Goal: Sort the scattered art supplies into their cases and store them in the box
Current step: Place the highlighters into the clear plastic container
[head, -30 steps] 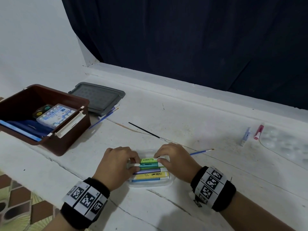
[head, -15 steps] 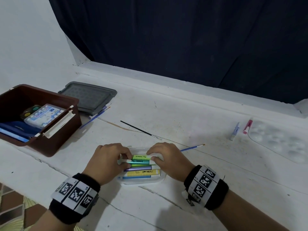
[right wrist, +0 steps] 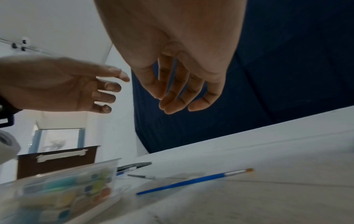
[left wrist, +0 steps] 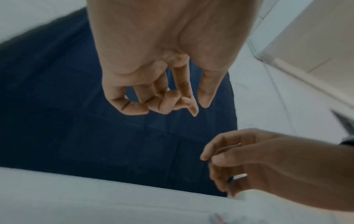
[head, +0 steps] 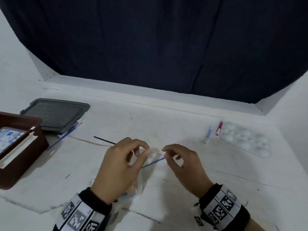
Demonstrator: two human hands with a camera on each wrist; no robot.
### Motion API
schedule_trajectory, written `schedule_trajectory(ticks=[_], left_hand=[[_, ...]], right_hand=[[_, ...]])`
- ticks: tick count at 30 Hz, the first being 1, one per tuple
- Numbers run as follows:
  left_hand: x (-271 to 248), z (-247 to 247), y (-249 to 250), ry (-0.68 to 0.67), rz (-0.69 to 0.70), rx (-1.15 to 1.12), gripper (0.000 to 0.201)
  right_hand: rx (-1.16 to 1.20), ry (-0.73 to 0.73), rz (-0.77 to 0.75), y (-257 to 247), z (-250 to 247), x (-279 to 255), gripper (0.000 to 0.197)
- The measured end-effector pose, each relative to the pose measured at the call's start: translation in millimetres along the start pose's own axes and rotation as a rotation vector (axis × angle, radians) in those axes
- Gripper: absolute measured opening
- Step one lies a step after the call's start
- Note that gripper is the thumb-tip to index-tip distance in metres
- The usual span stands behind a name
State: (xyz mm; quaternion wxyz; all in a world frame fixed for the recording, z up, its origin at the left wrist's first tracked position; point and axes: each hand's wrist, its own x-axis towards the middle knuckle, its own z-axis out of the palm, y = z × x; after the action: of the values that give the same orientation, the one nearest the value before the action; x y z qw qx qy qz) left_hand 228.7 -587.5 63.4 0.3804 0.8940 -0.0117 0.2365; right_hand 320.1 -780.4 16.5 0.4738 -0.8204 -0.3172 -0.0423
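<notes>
Both hands hover above one clear plastic case (right wrist: 63,191) of markers on the white table (head: 183,189): left hand (head: 119,167) and right hand (head: 185,162) loosely curled, empty (blurred). One blue brush (right wrist: 191,181) lies beside it.

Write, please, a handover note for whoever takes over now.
Left hand and right hand: both hover over the clear plastic case of markers, fingers loosely curled; whether they pinch anything, I cannot tell.
Done: markers lie in the case; boxed paint set is in the brown plastic box.
Left: close and box the case; collect the blue-handled paintbrush, thin black brush, brushes beside the grey lid, blue-white tube, pink tube, clear palette.
</notes>
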Motion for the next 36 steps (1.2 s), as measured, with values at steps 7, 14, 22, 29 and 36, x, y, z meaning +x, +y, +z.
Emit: schedule_trajectory(ticks=[7, 14, 22, 29, 36], left_hand=[[38, 95, 42, -0.157, -0.01, -0.204, 0.008], [107, 205, 43, -0.47, -0.112, 0.233, 0.029], [162, 279, 23, -0.718, -0.103, 0.534, 0.042], [176, 285, 26, -0.686, 0.01, 0.691, 0.03], [176, 268, 19, -0.637, -0.021, 0.468, 0.026]], right_hand=[[-0.27, 0.227, 0.101, 58, -77, -8, 0.018], [-0.566, 0.144, 0.309, 152, -147, 15, 0.013], [-0.716, -0.241, 0.409, 189, -168, 60, 0.047], [-0.896, -0.423, 0.392, 202, -158, 86, 0.032], [-0.84, -0.384, 0.31, 201, -145, 86, 0.031]])
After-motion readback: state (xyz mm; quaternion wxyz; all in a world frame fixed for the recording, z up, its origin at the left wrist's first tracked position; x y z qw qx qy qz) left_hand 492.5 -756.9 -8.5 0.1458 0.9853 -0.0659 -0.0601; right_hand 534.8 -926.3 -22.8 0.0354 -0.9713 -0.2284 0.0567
